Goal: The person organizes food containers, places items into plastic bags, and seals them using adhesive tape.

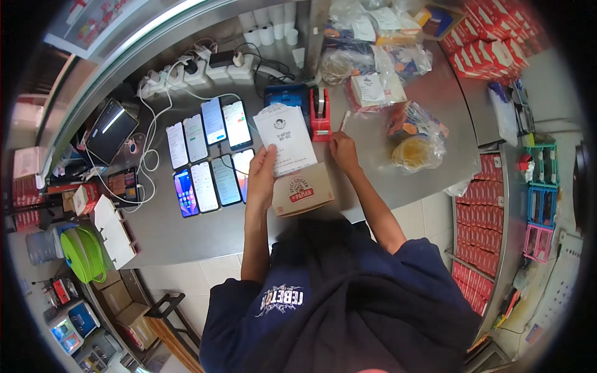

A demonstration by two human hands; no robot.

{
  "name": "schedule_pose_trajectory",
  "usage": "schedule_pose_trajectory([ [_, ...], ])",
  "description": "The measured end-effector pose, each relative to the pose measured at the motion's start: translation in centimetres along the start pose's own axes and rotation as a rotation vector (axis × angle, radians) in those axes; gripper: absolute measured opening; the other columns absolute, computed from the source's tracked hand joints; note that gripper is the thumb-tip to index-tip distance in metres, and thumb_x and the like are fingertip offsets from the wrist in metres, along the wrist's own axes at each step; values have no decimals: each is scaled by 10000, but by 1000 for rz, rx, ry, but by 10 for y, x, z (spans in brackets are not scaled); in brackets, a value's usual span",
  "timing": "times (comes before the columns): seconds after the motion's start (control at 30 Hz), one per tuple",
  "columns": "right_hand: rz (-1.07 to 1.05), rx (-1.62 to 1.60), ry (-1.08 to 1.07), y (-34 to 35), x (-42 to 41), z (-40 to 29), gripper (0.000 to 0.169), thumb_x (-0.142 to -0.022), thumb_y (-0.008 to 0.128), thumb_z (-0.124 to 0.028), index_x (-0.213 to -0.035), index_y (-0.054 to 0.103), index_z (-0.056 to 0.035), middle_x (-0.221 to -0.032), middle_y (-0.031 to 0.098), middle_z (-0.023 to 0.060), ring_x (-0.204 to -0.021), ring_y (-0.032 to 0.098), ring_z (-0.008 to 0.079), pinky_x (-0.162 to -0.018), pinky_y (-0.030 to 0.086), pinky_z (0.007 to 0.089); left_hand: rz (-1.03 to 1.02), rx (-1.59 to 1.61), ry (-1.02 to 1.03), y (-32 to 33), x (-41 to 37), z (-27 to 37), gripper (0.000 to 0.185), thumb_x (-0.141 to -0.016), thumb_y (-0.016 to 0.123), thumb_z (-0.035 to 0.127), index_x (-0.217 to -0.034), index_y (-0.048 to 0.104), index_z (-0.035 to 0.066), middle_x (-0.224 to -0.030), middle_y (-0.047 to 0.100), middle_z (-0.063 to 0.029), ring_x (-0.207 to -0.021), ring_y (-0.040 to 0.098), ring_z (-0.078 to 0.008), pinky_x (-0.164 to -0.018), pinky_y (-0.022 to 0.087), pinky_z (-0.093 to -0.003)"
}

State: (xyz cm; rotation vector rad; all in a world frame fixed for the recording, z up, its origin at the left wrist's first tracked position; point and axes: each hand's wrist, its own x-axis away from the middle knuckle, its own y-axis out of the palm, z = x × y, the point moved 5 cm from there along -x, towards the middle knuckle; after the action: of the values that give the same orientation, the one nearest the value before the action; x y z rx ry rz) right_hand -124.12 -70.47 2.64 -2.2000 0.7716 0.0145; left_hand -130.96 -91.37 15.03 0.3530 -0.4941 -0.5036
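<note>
My left hand (262, 172) grips a printed paper receipt (285, 135) by its left edge, thumb on top. Under the receipt's lower end is a brown cardboard food box (303, 191) with a red printed logo, at the table's front edge. My right hand (344, 151) is beside a red tape dispenser (320, 116), its fingers closed around the end of a narrow pale strip (345, 121). Whether that strip is tape or something else is hard to tell. Behind the receipt sits a blue device (285, 95), partly covered.
Two rows of smartphones (197, 133) lie left on the steel table (172, 242). White cables (151, 121) run from power strips (193, 77). At right are a bagged container of yellowish contents (415, 151) and a bagged box (373, 91). Red-and-white boxes (489, 60) are stacked farther back.
</note>
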Motion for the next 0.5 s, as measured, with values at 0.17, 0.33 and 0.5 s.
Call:
schedule_pose_trajectory([
  [0.17,-92,-455,286,-33,5,1,93,-794,575,-67,-843,602,8,-664,603,105,-557,585,169,-524,463,283,177,-28,175,21,-11,-10,302,-930,431,258,-1077,500,3,-956,602,-103,-793,622,-194,-625,566,-347],
  [0.33,-197,-925,385,-164,-5,-66,453,-845,569,-70,-1264,397,-45,-649,558,23,-555,515,53,-448,393,182,171,-102,332,104,-28,-21,270,-951,402,217,-1013,538,-8,-940,605,-58,-806,556,-77,-726,444,-219],
  [0.5,35,-1003,377,-258,-13,-42,687,-818,594,-39,-1351,162,-87,-671,572,40,-582,542,68,-464,396,180,-25,-147,339,245,-43,-34,283,-940,422,211,-1065,516,-25,-967,590,-72,-846,557,-108,-742,448,-244],
])
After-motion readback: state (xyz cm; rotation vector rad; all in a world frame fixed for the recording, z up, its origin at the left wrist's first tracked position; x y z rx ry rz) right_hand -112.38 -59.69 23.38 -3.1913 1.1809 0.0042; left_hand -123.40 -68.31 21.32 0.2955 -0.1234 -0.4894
